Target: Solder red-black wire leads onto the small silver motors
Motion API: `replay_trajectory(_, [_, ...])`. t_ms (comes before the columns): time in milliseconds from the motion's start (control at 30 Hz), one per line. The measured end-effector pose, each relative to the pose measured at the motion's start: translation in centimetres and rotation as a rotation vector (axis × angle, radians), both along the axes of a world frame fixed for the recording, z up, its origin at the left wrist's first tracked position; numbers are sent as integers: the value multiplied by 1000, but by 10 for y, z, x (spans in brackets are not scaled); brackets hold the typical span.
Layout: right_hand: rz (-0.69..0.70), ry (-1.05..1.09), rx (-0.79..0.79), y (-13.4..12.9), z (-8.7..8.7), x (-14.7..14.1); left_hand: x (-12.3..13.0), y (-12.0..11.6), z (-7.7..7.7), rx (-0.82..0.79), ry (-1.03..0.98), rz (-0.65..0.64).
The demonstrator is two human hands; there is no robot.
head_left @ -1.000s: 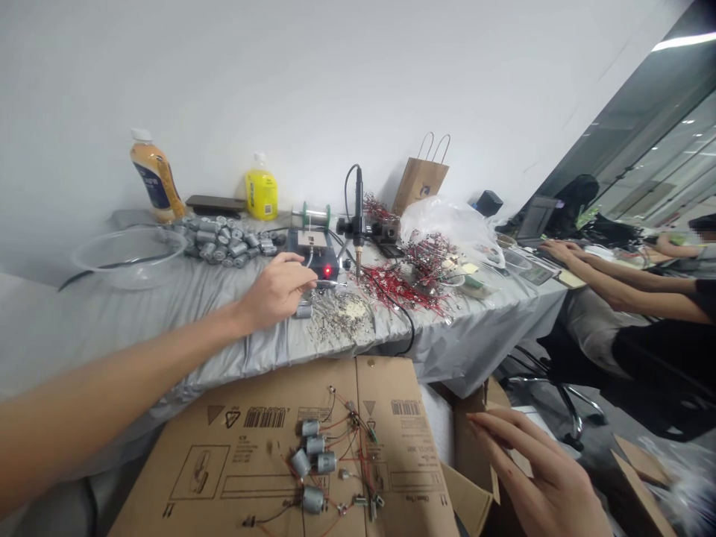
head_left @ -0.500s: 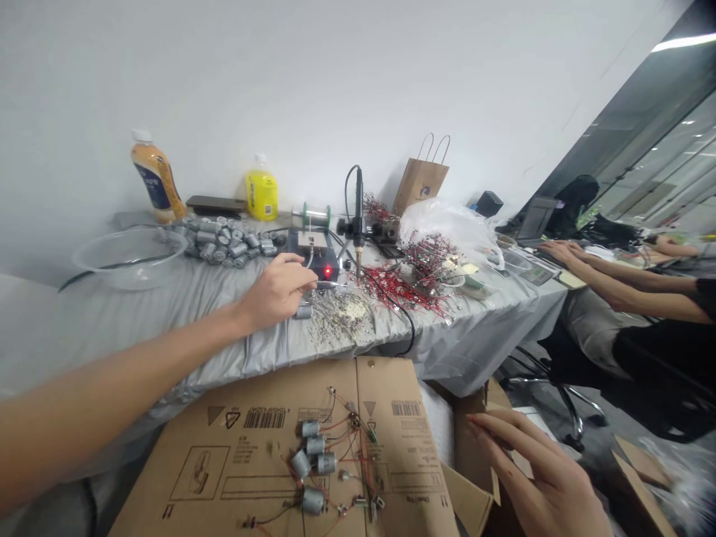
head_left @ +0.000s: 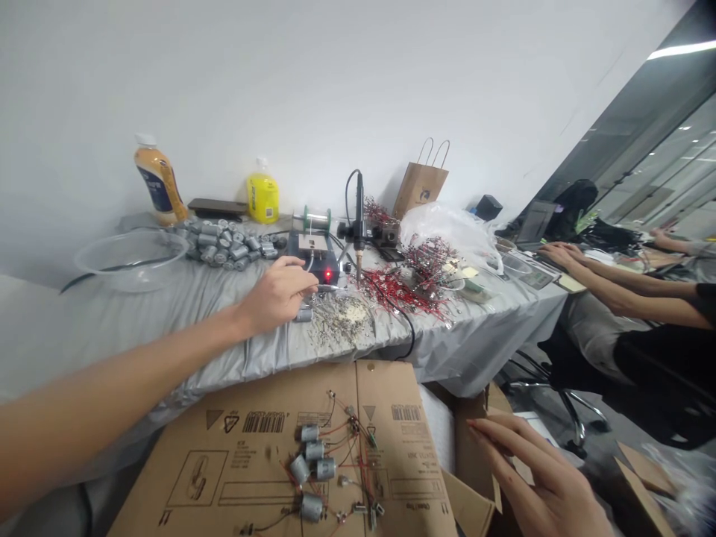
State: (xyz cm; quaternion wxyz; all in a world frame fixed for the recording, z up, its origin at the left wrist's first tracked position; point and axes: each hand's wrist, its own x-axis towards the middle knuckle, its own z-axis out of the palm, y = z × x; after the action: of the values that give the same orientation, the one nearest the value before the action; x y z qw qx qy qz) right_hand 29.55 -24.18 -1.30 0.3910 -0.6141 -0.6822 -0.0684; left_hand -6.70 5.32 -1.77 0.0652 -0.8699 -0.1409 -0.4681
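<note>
My left hand (head_left: 280,294) is over the table's front part, fingers closed around a slim silvery tool (head_left: 331,288). The tool points right toward the tip of a black soldering iron (head_left: 359,224) clamped upright in a stand. Just below these fingers lies a grey motor (head_left: 303,313), beside a pile of small metal bits (head_left: 341,317). Low at the right, my right hand (head_left: 545,477) has thumb and fingers pinched together; anything between them is too small to make out. Several wired motors (head_left: 313,451) lie on the cardboard box (head_left: 251,462) to its left.
A blue station (head_left: 321,265) with a lit red light and a solder spool (head_left: 314,220) stand behind my left hand. Motors (head_left: 224,242) are heaped by a clear bowl (head_left: 131,261). Red wires (head_left: 400,291) spread rightward. Another person's arms (head_left: 615,283) rest at right.
The view has shifted very slightly. Both hands keep nearly the same place and the same closed grip; nothing has been picked up or let go.
</note>
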Motion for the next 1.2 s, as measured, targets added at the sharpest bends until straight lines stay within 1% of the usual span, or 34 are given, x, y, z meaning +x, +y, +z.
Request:
replay_trajectory(267, [-31,45,-37,-3,-3,3,0,-3,2,-34,26,17])
replay_trajectory(367, [-18,29,-51,-4,-5,6,0,-6,5,-42,33,26])
replay_trajectory(467, [-1,11,-64,-4,-4,6,2,-10,8,-52,35,27])
replay_trajectory(600, [-27,57,-50,-3,-2,3,3,-12,11,-57,33,28])
replay_trajectory(833, [-20,79,-102,-4,-8,9,4,-12,10,-30,11,19])
replay_trajectory(967, [-46,112,-104,-4,-8,7,4,-11,9,-23,3,15])
replay_trajectory(1200, [-38,131,-124,-3,-8,7,5,-10,8,-16,-10,12])
